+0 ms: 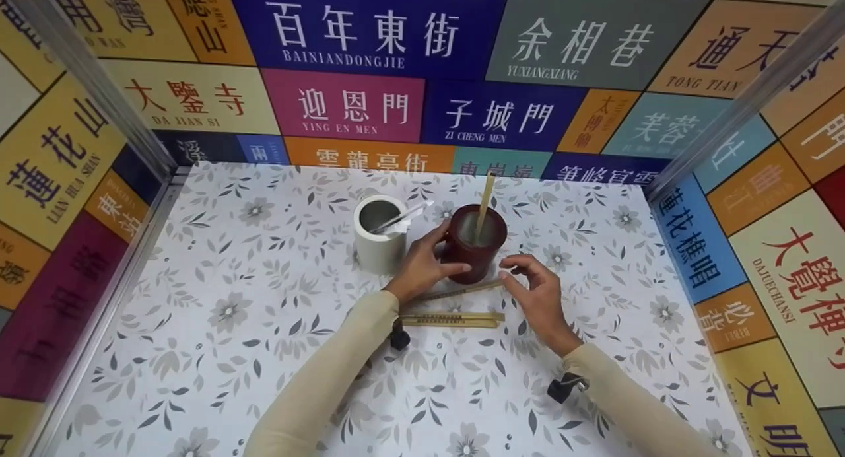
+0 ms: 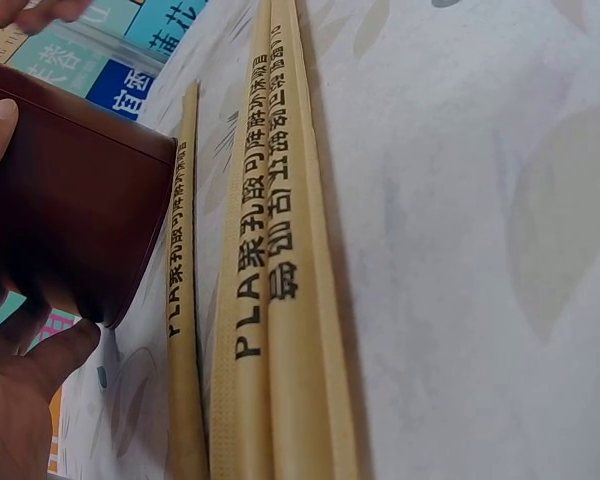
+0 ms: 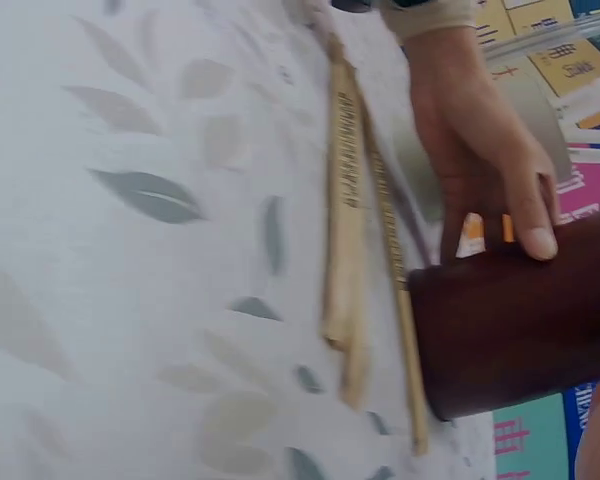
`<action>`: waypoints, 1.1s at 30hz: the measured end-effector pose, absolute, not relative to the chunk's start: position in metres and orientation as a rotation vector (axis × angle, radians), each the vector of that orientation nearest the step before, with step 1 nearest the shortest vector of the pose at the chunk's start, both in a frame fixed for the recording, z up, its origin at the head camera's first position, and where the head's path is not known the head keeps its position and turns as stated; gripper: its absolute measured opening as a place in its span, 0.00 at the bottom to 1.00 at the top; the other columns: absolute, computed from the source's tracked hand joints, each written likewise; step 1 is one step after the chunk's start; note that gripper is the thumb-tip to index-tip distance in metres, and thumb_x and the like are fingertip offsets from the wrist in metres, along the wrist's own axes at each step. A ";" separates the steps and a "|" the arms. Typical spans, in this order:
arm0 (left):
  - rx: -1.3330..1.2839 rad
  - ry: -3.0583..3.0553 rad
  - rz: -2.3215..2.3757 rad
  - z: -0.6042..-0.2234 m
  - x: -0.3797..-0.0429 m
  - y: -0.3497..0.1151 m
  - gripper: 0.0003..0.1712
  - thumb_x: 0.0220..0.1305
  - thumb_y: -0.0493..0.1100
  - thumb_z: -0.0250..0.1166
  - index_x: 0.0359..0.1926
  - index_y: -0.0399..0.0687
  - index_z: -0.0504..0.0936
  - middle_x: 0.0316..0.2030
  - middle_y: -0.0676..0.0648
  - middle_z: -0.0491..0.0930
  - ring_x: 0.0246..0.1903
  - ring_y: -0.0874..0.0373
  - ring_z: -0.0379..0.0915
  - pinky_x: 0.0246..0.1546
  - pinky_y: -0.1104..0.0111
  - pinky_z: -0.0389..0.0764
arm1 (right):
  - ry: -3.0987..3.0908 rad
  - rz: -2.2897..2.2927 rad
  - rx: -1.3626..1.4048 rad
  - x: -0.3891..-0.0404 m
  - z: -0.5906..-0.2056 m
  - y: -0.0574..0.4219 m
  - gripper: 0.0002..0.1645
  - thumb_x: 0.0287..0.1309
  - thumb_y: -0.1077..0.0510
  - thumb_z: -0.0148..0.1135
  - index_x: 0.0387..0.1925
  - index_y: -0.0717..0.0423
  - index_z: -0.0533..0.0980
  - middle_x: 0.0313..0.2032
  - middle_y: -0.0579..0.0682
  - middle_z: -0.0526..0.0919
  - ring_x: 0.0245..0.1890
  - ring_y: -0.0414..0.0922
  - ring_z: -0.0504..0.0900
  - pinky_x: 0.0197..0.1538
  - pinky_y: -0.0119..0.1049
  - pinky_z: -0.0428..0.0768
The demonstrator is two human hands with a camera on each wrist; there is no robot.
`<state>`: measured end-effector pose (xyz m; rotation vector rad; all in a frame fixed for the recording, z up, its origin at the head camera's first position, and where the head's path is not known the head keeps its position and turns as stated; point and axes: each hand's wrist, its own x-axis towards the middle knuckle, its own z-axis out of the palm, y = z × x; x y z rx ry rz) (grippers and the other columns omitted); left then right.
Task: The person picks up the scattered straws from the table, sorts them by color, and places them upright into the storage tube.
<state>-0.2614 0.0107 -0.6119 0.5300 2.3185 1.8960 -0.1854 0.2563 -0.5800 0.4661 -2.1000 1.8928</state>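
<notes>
My left hand (image 1: pixel 420 267) grips a dark red cup (image 1: pixel 485 259) from its left side, thumb in front. In that cup a tan paper-wrapped straw (image 1: pixel 486 201) leans upright, its top above the rim. Just right of the cup is my right hand (image 1: pixel 542 300), fingers loosely bent, with nothing seen in them. Its fingertips are near the end of a single wrapped straw (image 2: pixel 183 290) lying by the cup's base. Nearer the person lie more wrapped straws (image 2: pixel 255 260) side by side, printed with dark lettering. Only a sliver of the right hand shows in the right wrist view.
A white cup (image 1: pixel 377 249) stands left of the red one, with a clear-wrapped white stick (image 1: pixel 403 217) leaning out of it. The table (image 1: pixel 231 378) has a floral cover. Panels with large lettering (image 1: pixel 363 41) enclose its back and sides.
</notes>
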 end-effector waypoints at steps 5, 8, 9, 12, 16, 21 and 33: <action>0.529 2.338 1.892 -0.612 -0.261 0.009 0.64 0.57 0.49 0.88 0.87 0.47 0.61 0.80 0.42 0.71 0.73 0.42 0.76 0.72 0.60 0.79 | -2.226 1.909 0.509 -0.170 -0.599 0.251 0.13 0.71 0.70 0.70 0.55 0.71 0.85 0.53 0.70 0.86 0.56 0.60 0.84 0.62 0.47 0.80; 0.524 2.331 1.898 -0.613 -0.261 0.009 0.64 0.56 0.49 0.89 0.87 0.47 0.62 0.79 0.42 0.71 0.72 0.41 0.76 0.71 0.60 0.79 | -2.315 1.875 0.531 -0.163 -0.608 0.245 0.15 0.70 0.70 0.71 0.56 0.70 0.85 0.55 0.70 0.86 0.59 0.57 0.84 0.64 0.48 0.79; 0.521 2.330 1.900 -0.613 -0.260 0.009 0.64 0.56 0.49 0.89 0.87 0.47 0.62 0.79 0.42 0.71 0.72 0.41 0.76 0.71 0.60 0.80 | -2.339 1.856 0.550 -0.160 -0.611 0.242 0.15 0.70 0.71 0.71 0.56 0.70 0.85 0.56 0.69 0.86 0.60 0.55 0.84 0.64 0.47 0.79; 0.523 2.327 1.908 -0.614 -0.260 0.009 0.64 0.55 0.49 0.89 0.87 0.46 0.62 0.79 0.41 0.71 0.72 0.40 0.76 0.70 0.60 0.80 | -2.388 1.778 0.613 -0.156 -0.619 0.235 0.18 0.64 0.74 0.74 0.55 0.67 0.87 0.56 0.63 0.88 0.60 0.53 0.84 0.67 0.38 0.80; 0.521 2.325 1.915 -0.614 -0.260 0.009 0.65 0.55 0.49 0.89 0.87 0.45 0.62 0.79 0.40 0.71 0.72 0.40 0.76 0.70 0.60 0.80 | -2.361 1.658 0.778 -0.154 -0.630 0.226 0.21 0.55 0.80 0.77 0.51 0.68 0.88 0.52 0.64 0.89 0.57 0.63 0.82 0.68 0.28 0.76; 0.515 2.318 1.917 -0.613 -0.259 0.009 0.64 0.56 0.48 0.89 0.87 0.45 0.62 0.78 0.40 0.72 0.72 0.40 0.76 0.71 0.60 0.80 | -2.307 1.471 0.973 -0.156 -0.636 0.216 0.21 0.49 0.79 0.81 0.46 0.66 0.88 0.47 0.62 0.89 0.54 0.67 0.81 0.70 0.38 0.75; 0.551 2.370 1.875 -0.611 -0.259 0.010 0.63 0.57 0.50 0.88 0.86 0.45 0.62 0.76 0.39 0.75 0.70 0.41 0.79 0.67 0.62 0.83 | -2.344 1.090 1.201 -0.167 -0.644 0.208 0.16 0.56 0.63 0.83 0.47 0.52 0.91 0.47 0.45 0.89 0.56 0.54 0.78 0.65 0.50 0.72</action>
